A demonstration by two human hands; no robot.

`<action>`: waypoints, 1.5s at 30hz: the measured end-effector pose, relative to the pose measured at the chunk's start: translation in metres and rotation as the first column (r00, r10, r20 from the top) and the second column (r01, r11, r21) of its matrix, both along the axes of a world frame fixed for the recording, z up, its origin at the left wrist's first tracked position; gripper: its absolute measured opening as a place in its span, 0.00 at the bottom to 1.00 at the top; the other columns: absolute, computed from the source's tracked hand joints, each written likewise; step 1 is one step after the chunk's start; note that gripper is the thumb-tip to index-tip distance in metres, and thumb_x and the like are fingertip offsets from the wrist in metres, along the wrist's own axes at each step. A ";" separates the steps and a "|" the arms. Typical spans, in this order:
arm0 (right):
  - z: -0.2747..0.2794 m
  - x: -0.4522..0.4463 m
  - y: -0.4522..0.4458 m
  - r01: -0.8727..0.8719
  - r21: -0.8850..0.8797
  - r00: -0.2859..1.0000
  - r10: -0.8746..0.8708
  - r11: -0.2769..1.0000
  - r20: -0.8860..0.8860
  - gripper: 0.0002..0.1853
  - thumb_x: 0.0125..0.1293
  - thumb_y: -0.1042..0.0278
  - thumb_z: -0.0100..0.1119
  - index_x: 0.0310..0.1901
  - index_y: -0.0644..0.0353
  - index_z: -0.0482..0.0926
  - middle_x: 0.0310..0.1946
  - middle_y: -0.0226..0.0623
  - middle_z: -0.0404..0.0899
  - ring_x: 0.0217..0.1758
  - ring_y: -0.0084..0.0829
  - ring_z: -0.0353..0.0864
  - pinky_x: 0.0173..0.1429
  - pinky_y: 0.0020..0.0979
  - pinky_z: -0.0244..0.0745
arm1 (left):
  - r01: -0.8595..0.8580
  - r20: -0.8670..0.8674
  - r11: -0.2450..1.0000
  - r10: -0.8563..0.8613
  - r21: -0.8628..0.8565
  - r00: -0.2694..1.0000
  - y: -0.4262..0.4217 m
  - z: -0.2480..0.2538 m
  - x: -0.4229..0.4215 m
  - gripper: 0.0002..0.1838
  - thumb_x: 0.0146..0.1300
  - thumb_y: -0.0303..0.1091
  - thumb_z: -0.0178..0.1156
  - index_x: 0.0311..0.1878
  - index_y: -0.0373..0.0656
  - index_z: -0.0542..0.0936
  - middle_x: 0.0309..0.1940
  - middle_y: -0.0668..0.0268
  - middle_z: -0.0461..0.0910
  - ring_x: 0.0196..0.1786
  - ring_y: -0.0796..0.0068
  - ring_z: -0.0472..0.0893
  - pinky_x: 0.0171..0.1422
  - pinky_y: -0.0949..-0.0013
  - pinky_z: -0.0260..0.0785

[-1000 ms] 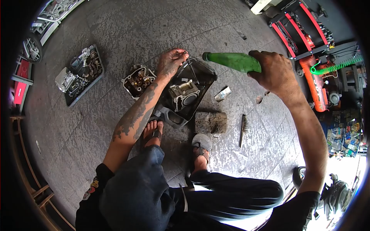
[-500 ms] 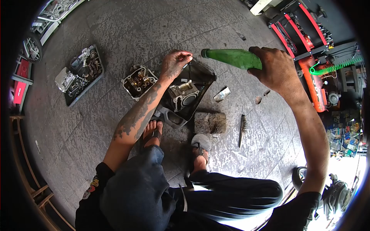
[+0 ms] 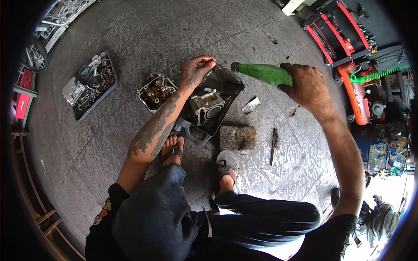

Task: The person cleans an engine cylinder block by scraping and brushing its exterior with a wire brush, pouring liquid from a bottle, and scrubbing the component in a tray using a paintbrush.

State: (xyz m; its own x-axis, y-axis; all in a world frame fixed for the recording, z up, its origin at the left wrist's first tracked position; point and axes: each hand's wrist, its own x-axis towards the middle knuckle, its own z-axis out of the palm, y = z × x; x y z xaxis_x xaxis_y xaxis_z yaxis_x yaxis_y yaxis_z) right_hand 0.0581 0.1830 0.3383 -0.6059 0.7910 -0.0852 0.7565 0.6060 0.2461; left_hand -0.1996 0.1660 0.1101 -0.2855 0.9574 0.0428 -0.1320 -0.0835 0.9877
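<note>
My right hand is wrapped round the base end of a green glass bottle. The bottle lies nearly level in the air, its neck pointing left towards my other hand. With thumb and fingers pinched together, my left hand holds something small and dark that I cannot make out. Below it on the floor, an engine cylinder block rests on a black plastic panel. Left of that, beside my forearm, sits a cylinder head with oily brownish insides.
A wooden block, a wire brush and a small metal piece lie on the floor near my feet. At the left is a tray of engine parts. A red tool rack and orange compressor stand at the right.
My right hand and the bottle have come down slightly, and the bottle's mouth is a little lower and farther right. My left hand has shifted slightly left, still pinched.
</note>
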 end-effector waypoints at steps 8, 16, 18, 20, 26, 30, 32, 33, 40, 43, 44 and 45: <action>-0.036 0.019 -0.001 0.071 -0.076 0.994 -0.077 0.995 -0.082 0.22 0.54 0.57 0.72 0.51 0.49 0.80 0.39 0.39 0.84 0.45 0.44 0.84 0.52 0.44 0.78 | -0.007 0.035 1.000 0.007 -0.003 0.999 0.002 -0.004 -0.005 0.07 0.63 0.29 0.67 0.44 0.43 0.86 0.39 0.72 0.84 0.43 0.83 0.80 0.54 0.76 0.73; -0.075 0.035 -0.007 0.181 -0.184 0.969 -0.208 0.966 -0.137 0.26 0.52 0.56 0.74 0.53 0.51 0.80 0.42 0.42 0.85 0.47 0.45 0.84 0.54 0.43 0.78 | 0.019 -0.097 0.999 -0.023 -0.038 0.995 0.000 -0.005 -0.006 0.10 0.70 0.34 0.56 0.50 0.44 0.82 0.45 0.71 0.83 0.46 0.86 0.80 0.52 0.73 0.70; -0.102 0.052 -0.009 0.143 -0.270 0.893 -0.242 0.952 -0.381 0.26 0.51 0.57 0.74 0.52 0.55 0.79 0.42 0.46 0.84 0.47 0.48 0.84 0.52 0.42 0.78 | -0.017 0.213 0.996 -0.003 0.090 0.977 0.008 -0.017 -0.004 0.08 0.64 0.29 0.65 0.44 0.37 0.84 0.39 0.67 0.84 0.42 0.81 0.81 0.50 0.76 0.74; -0.128 0.066 -0.013 0.150 -0.322 0.835 -0.295 0.935 -0.465 0.27 0.51 0.60 0.74 0.52 0.59 0.79 0.43 0.50 0.84 0.48 0.51 0.83 0.51 0.43 0.78 | -0.024 0.100 0.991 0.011 0.133 0.995 0.014 -0.027 -0.004 0.07 0.62 0.31 0.67 0.42 0.39 0.85 0.36 0.70 0.85 0.40 0.83 0.81 0.48 0.76 0.74; -0.202 0.083 -0.035 0.055 -0.584 0.468 -0.538 0.810 -0.702 0.29 0.57 0.66 0.69 0.59 0.68 0.74 0.50 0.43 0.81 0.51 0.34 0.79 0.56 0.32 0.72 | -0.059 0.009 0.989 0.058 0.132 0.998 -0.005 -0.010 0.001 0.08 0.61 0.35 0.67 0.40 0.42 0.85 0.33 0.70 0.85 0.38 0.83 0.81 0.47 0.74 0.74; -0.263 0.072 -0.067 0.243 -0.500 -0.078 -0.497 0.831 -0.864 0.37 0.63 0.58 0.67 0.66 0.74 0.64 0.63 0.53 0.68 0.63 0.41 0.69 0.70 0.40 0.60 | -0.068 -0.137 0.996 0.076 0.061 0.988 -0.024 0.017 -0.005 0.08 0.60 0.35 0.68 0.41 0.44 0.86 0.35 0.68 0.87 0.40 0.78 0.84 0.48 0.72 0.75; -0.249 0.049 -0.087 0.197 -0.574 -0.255 -0.524 0.795 -0.813 0.41 0.64 0.52 0.66 0.69 0.73 0.61 0.66 0.55 0.65 0.65 0.43 0.68 0.71 0.42 0.60 | -0.081 -0.241 0.984 0.118 0.159 0.963 -0.025 0.020 0.001 0.08 0.59 0.33 0.68 0.41 0.44 0.86 0.36 0.66 0.87 0.40 0.74 0.85 0.48 0.71 0.77; -0.251 0.041 -0.095 0.239 -0.591 -0.377 -0.488 0.770 -0.788 0.41 0.64 0.51 0.65 0.68 0.74 0.62 0.66 0.55 0.65 0.65 0.44 0.68 0.70 0.42 0.62 | -0.089 -0.306 0.973 0.153 0.214 0.940 -0.030 0.027 0.003 0.08 0.57 0.32 0.69 0.40 0.44 0.86 0.36 0.65 0.87 0.40 0.72 0.86 0.47 0.69 0.77; -0.257 0.037 -0.102 0.360 -0.579 -0.516 -0.360 0.732 -0.777 0.38 0.64 0.51 0.64 0.65 0.75 0.66 0.64 0.58 0.67 0.63 0.45 0.71 0.68 0.43 0.66 | -0.227 -0.234 0.955 0.269 0.192 0.934 -0.036 -0.001 -0.010 0.06 0.56 0.29 0.68 0.37 0.42 0.85 0.28 0.65 0.85 0.32 0.78 0.83 0.39 0.72 0.74; -0.264 0.059 -0.088 0.327 -0.504 -0.487 -0.314 0.799 -0.815 0.37 0.65 0.49 0.62 0.63 0.75 0.67 0.60 0.58 0.69 0.58 0.45 0.74 0.65 0.43 0.69 | -0.266 0.000 0.958 0.268 0.102 0.963 -0.049 0.003 -0.029 0.07 0.60 0.31 0.67 0.40 0.42 0.85 0.33 0.68 0.86 0.37 0.80 0.83 0.44 0.73 0.75; -0.276 0.074 -0.080 0.337 -0.450 -0.425 -0.293 0.827 -0.857 0.36 0.65 0.49 0.62 0.62 0.75 0.68 0.59 0.58 0.71 0.57 0.45 0.75 0.64 0.43 0.70 | -0.309 0.135 0.949 0.299 0.064 0.945 -0.054 0.006 -0.038 0.07 0.62 0.32 0.67 0.42 0.41 0.84 0.35 0.68 0.86 0.39 0.80 0.83 0.46 0.73 0.75; -0.273 0.067 -0.077 0.351 -0.495 -0.549 -0.254 0.795 -0.797 0.33 0.66 0.50 0.61 0.60 0.75 0.71 0.57 0.57 0.72 0.57 0.44 0.75 0.63 0.42 0.71 | -0.329 0.150 0.943 0.318 0.055 0.936 -0.058 0.001 -0.051 0.07 0.64 0.32 0.65 0.42 0.41 0.84 0.38 0.68 0.86 0.41 0.79 0.83 0.48 0.74 0.75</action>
